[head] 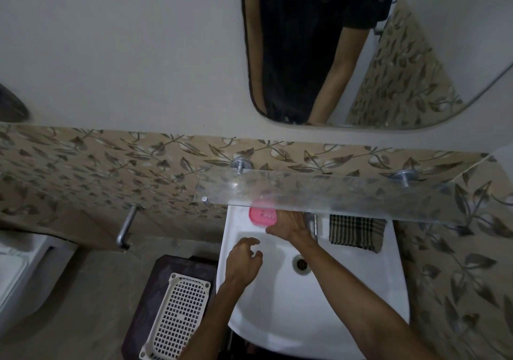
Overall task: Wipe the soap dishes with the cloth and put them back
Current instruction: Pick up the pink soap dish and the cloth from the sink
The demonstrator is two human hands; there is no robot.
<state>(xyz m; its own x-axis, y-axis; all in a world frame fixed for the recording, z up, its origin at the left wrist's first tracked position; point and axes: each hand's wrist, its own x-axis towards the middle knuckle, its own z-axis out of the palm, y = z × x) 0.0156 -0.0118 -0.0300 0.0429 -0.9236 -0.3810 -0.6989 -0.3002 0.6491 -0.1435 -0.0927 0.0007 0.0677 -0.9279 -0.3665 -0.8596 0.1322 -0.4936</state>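
Observation:
A pink soap dish (262, 215) sits on the back left ledge of the white sink (347, 298), partly under the glass shelf (333, 193). My right hand (290, 225) reaches beside the dish, fingers extended and touching its right edge. My left hand (244, 261) hovers over the basin with fingers loosely curled, holding nothing. A dark checked cloth (356, 232) lies folded on the back right ledge of the sink. The tap (311, 220) stands between hand and cloth.
A white perforated plastic tray (177, 318) rests on a dark stool (147, 304) left of the sink. A metal bar (126, 227) juts from the leaf-patterned wall. A mirror (361, 48) hangs above. A white toilet (16, 270) stands at far left.

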